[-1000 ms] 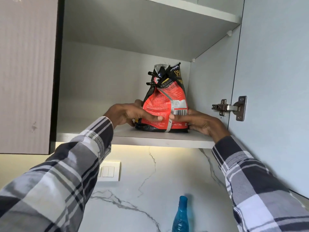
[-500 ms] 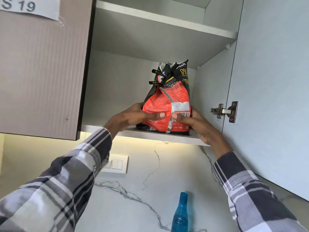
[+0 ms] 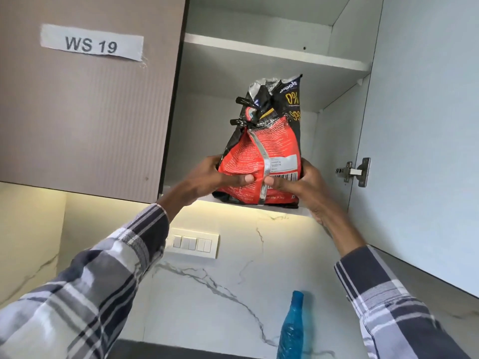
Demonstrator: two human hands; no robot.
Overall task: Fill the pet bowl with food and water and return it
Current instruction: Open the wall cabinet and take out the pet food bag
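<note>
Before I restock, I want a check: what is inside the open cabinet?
One red and black food bag on the lower shelf, held by both hands. The upper shelf shows from below; its top is hidden.

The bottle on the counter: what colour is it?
Translucent blue bottle, seen in the head view, bottom right of centre.

food bag: glossy crinkled plastic | bottle: blue translucent plastic | hinge: shiny metal | backsplash: smooth veined marble
</note>
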